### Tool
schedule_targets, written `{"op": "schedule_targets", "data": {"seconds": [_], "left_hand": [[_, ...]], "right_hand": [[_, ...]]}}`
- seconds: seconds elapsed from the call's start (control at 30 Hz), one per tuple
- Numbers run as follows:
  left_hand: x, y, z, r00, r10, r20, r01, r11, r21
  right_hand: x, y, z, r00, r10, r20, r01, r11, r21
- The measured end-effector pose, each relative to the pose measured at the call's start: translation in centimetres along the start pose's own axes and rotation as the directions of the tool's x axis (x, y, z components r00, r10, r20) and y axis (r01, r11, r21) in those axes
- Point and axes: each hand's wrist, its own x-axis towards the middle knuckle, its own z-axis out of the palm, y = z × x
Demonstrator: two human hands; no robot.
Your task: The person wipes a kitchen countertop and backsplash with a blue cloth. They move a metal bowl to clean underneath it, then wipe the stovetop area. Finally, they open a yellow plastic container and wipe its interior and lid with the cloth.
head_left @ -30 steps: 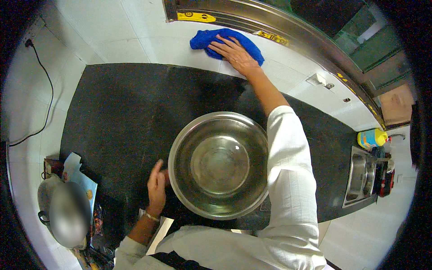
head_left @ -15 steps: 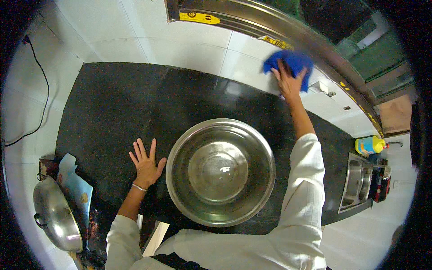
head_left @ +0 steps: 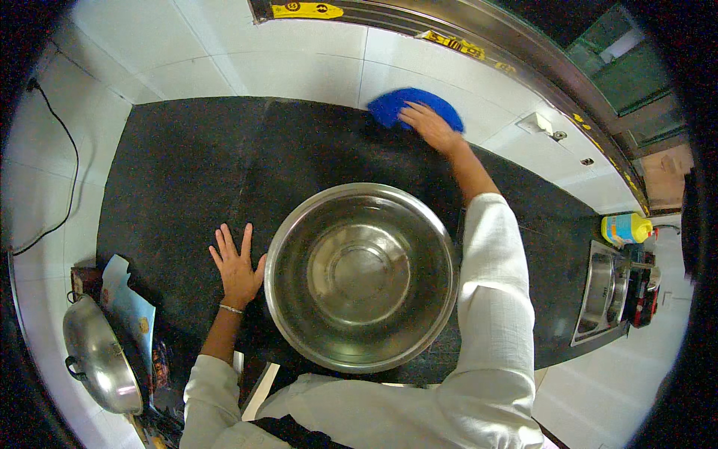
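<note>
My left hand (head_left: 238,271) lies flat on the dark countertop (head_left: 187,172), fingers spread, just left of a large round steel basin (head_left: 362,346). Nothing is in it. Stretched out to the far side, my right hand (head_left: 434,129) is on a blue cloth (head_left: 419,97), its fingers pressed onto the fabric. The cloth is spread where the counter meets the white tiled wall (head_left: 299,75); its edge is slightly blurred. The basin stands between my arms, holding no objects that I can make out.
A steel wok or lid (head_left: 97,355) leans at the near left beside a light blue sheet (head_left: 131,299). At the right are a steel sink (head_left: 596,292) and a yellow bottle (head_left: 627,229). A white wall fitting (head_left: 535,123) sits below the window frame (head_left: 538,71).
My right hand has brought the blue cloth left and down from the wall tiles to the counter's back edge. My left hand stays flat on the counter.
</note>
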Motion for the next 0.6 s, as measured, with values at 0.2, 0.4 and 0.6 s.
{"op": "schedule_targets", "data": {"seconds": [0.2,0.4,0.6], "left_hand": [[0.0,0.4,-0.2,1.000,-0.026,0.014,0.026,0.999,-0.025],[0.2,0.5,0.0,0.999,-0.043,0.032,0.044,0.999,-0.029],[0.0,0.3,-0.6,0.998,-0.061,0.035,0.062,0.998,-0.032]], "right_hand": [[-15.8,2.5,-3.9,0.924,0.308,0.225,-0.234,0.924,-0.302],[-12.5,3.5,-2.6,0.929,0.197,0.314,-0.100,0.949,-0.299],[8.2,-3.6,0.2,0.979,-0.039,0.202,0.081,0.976,-0.202]]}}
